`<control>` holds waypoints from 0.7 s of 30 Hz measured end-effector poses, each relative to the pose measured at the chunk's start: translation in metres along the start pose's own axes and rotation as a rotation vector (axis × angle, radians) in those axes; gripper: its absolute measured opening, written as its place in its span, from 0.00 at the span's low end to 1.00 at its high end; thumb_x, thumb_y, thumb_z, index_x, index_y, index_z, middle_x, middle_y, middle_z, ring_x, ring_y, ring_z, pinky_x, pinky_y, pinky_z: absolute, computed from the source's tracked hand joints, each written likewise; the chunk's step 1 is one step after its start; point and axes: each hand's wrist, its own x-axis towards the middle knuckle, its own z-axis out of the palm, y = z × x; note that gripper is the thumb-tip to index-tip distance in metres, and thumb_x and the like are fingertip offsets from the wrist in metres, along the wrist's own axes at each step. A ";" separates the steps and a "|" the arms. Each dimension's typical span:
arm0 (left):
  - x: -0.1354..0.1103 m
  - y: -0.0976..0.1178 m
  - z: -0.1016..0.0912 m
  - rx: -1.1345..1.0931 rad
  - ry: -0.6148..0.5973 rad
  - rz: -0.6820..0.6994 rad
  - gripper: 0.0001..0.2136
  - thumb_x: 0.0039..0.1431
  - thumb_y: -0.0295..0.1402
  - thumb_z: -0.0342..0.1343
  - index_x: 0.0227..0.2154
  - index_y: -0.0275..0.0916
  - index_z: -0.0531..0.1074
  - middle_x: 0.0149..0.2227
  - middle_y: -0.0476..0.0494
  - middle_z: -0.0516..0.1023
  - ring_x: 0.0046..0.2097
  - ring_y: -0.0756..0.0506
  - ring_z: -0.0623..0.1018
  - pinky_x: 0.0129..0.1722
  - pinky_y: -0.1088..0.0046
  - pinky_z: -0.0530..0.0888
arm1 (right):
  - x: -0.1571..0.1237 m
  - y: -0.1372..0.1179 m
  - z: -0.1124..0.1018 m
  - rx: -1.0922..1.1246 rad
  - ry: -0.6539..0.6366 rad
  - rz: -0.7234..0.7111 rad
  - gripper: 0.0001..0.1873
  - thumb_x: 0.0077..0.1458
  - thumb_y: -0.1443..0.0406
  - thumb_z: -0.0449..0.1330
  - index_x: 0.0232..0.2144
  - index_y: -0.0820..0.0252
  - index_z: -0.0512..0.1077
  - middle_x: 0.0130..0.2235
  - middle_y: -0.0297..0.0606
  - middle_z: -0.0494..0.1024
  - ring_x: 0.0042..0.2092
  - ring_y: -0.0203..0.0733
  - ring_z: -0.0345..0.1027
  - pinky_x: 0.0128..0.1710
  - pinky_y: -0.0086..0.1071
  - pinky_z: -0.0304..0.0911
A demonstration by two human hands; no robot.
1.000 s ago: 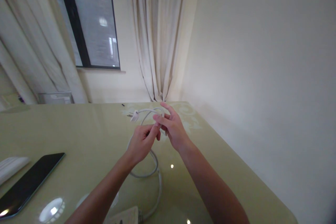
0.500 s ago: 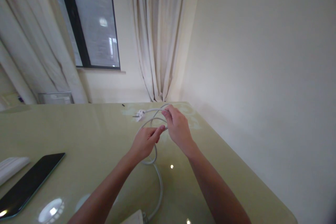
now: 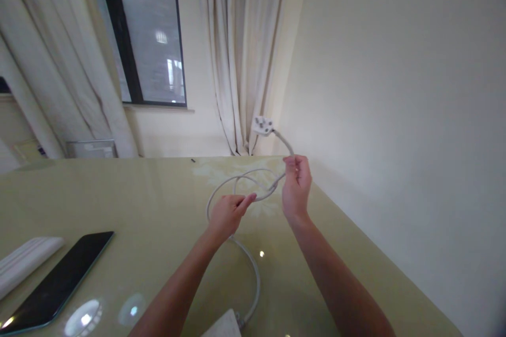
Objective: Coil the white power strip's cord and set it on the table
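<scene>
A white power cord [image 3: 256, 268] loops above and across the table between my hands. My left hand [image 3: 228, 214] pinches the cord at one side of the loop, thumb on top. Higher and to the right, my right hand [image 3: 297, 184] grips the cord a short way below its plug. The white plug [image 3: 263, 125] stands up past my right fingers, its prongs facing left and toward me. From the loop the cord runs down to a white block [image 3: 226, 325], probably a power strip, cut off by the bottom edge of the view.
A black tablet-like slab [image 3: 59, 279] lies at the left, beside a long white object [image 3: 29, 260]. The glossy table [image 3: 158, 210] meets a plain wall [image 3: 395, 116] on the right. A small dark bit [image 3: 193, 160] lies near the far edge, before the curtains [image 3: 245, 52].
My right hand has moved right and drawn the plug end upward, turning the plug. The loop has widened. My left hand keeps its hold, and the view has shifted slightly.
</scene>
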 end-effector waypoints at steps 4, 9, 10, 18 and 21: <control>0.008 -0.023 -0.006 -0.048 0.112 -0.064 0.31 0.67 0.60 0.44 0.18 0.41 0.68 0.18 0.50 0.64 0.25 0.46 0.68 0.29 0.69 0.57 | 0.024 -0.014 -0.015 0.290 0.233 -0.080 0.17 0.65 0.50 0.61 0.34 0.53 0.63 0.28 0.25 0.66 0.28 0.33 0.62 0.31 0.28 0.59; 0.016 -0.052 -0.017 -0.102 0.240 -0.110 0.25 0.66 0.56 0.43 0.28 0.41 0.71 0.27 0.46 0.74 0.32 0.43 0.73 0.33 0.68 0.66 | 0.046 -0.032 -0.044 0.508 0.390 -0.088 0.19 0.63 0.50 0.64 0.32 0.52 0.60 0.26 0.22 0.62 0.23 0.31 0.55 0.22 0.25 0.51; 0.017 -0.055 -0.019 -0.105 0.247 -0.117 0.24 0.65 0.56 0.44 0.28 0.42 0.70 0.27 0.46 0.74 0.32 0.43 0.73 0.33 0.68 0.67 | 0.048 -0.034 -0.049 0.542 0.406 -0.086 0.19 0.63 0.50 0.63 0.32 0.52 0.60 0.25 0.22 0.61 0.22 0.31 0.53 0.22 0.25 0.49; 0.020 -0.062 -0.022 -0.086 0.082 -0.130 0.20 0.59 0.54 0.52 0.31 0.42 0.75 0.35 0.38 0.82 0.40 0.37 0.80 0.43 0.61 0.73 | 0.048 -0.042 -0.061 0.743 0.360 -0.071 0.21 0.61 0.47 0.65 0.31 0.53 0.62 0.23 0.23 0.62 0.22 0.32 0.56 0.25 0.27 0.55; 0.014 -0.063 -0.017 -0.086 -0.068 -0.183 0.24 0.56 0.58 0.52 0.27 0.41 0.75 0.26 0.41 0.80 0.32 0.38 0.79 0.36 0.62 0.74 | 0.049 -0.044 -0.062 0.824 0.333 0.050 0.18 0.61 0.50 0.66 0.32 0.54 0.65 0.24 0.24 0.66 0.23 0.32 0.59 0.26 0.28 0.58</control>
